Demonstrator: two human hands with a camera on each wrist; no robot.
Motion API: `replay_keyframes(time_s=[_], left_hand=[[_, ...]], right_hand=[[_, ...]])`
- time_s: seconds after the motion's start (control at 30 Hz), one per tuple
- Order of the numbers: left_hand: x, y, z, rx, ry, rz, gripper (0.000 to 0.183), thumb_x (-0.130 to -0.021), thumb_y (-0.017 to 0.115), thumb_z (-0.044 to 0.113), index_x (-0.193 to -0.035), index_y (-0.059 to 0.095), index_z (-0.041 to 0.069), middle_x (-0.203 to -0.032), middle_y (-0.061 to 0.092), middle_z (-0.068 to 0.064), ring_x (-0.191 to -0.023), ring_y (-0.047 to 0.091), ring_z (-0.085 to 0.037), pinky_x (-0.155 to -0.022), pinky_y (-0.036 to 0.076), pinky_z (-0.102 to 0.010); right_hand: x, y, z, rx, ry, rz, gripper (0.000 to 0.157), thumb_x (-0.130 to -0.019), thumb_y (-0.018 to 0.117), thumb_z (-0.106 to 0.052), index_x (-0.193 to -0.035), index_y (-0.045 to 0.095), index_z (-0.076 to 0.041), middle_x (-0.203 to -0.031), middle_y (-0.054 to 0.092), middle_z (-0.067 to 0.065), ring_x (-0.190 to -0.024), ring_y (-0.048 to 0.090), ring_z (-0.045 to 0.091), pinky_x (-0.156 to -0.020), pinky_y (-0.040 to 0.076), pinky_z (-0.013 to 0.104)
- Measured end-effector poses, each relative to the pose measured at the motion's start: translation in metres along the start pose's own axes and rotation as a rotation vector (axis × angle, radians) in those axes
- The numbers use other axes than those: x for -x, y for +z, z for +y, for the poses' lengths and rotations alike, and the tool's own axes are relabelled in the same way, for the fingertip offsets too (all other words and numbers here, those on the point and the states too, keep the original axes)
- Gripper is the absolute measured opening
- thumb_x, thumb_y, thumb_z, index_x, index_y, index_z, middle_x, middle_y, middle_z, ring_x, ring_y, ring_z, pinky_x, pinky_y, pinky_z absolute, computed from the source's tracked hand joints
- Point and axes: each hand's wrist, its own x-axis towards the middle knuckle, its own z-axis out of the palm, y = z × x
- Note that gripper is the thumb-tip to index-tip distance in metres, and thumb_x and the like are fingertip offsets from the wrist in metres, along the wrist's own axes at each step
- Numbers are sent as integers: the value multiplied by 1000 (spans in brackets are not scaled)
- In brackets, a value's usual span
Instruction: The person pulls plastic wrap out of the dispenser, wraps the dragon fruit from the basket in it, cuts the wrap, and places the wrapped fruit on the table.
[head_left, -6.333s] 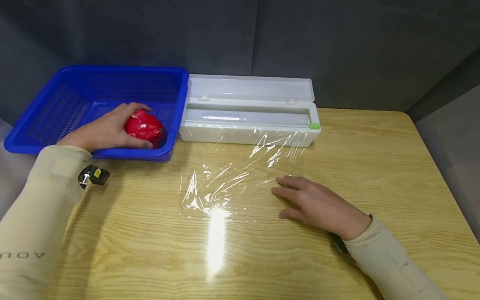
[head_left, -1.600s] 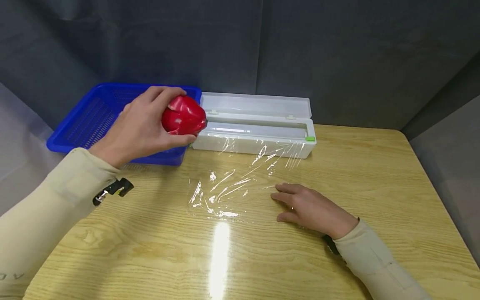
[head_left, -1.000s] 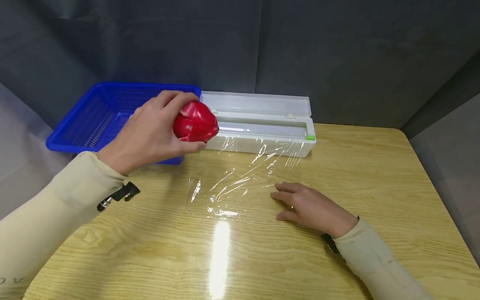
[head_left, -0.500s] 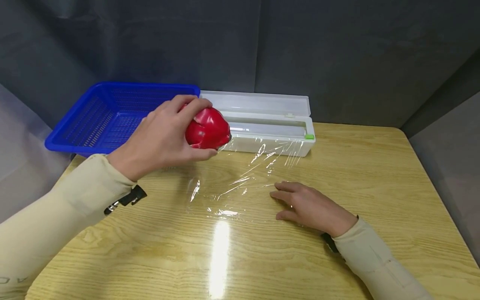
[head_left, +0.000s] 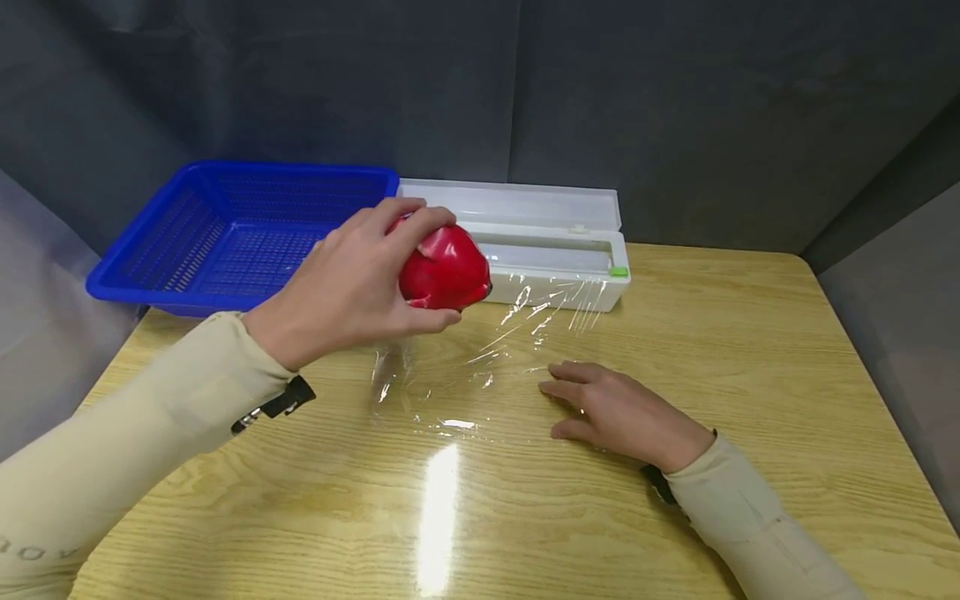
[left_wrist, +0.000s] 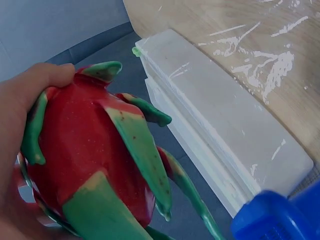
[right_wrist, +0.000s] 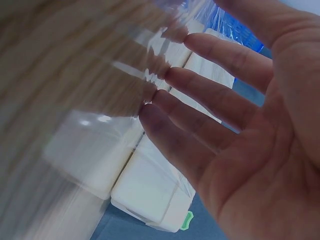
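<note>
My left hand (head_left: 352, 279) grips a red dragon fruit (head_left: 450, 271) above the table, in front of the white box. Green-tipped scales stand out from the dragon fruit (left_wrist: 95, 150) in the left wrist view. A sheet of clear plastic wrap (head_left: 487, 358) stretches from the box (head_left: 555, 292) over the wood toward me. On the sheet's right part rests my right hand (head_left: 622, 412), its fingers extended. The right wrist view shows the fingertips (right_wrist: 172, 75) of this hand touching the shiny film.
A blue plastic basket (head_left: 142, 296) stands at the back left, beside the wrap box. The box's lid (head_left: 525, 204) is raised, and a green slider (head_left: 618, 272) sits at its right end. A dark curtain (head_left: 637, 108) hangs behind the table (head_left: 712, 333).
My left hand has lifted the dragon fruit out of the blue basket and carried it right and toward me, past the left part of the box. My right hand stays on the wrap.
</note>
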Motion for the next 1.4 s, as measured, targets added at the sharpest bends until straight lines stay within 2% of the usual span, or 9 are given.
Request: replay_keyframes(time_s=[0.33,0.67,0.93,1.17,1.4], left_hand=[[-2,12,12,16,10,-32,81,-75,84,55,-143,53,25,-147,55,-10,-128,60,-37,-95,59,-57],[2,25,17,38,65,-14,83,-75,86,52,-145,53,24,-144,58,-11,-126,62,-36,-95,61,-54],[5,35,23,15,122,21,81,-74,87,51,-142,56,20,-143,58,-13,-117,66,-38,-96,59,-55],[3,38,37,8,126,-25,80,-75,86,51,-143,54,23,-147,56,-13,-122,64,-39,-93,62,-53],[2,46,45,29,165,-41,79,-75,87,51,-141,54,25,-144,57,-14,-122,64,-38,-95,61,-54]], right_hand=[[0,-1,-1,6,-9,-1,57,-89,80,-37,-136,67,-7,-145,62,21,-133,62,38,-108,54,50],[2,-3,-6,5,-23,16,57,-89,80,-37,-136,68,-7,-146,62,20,-133,62,37,-108,54,50],[6,-7,-8,1,-2,1,57,-88,82,-37,-135,68,-8,-146,62,19,-133,62,37,-106,55,50],[6,-4,-6,4,-15,2,59,-86,83,-39,-134,69,-7,-145,63,20,-131,63,37,-104,56,49],[5,-4,-6,-1,1,-20,59,-85,84,-39,-134,69,-9,-146,62,19,-131,64,36,-104,57,50]])
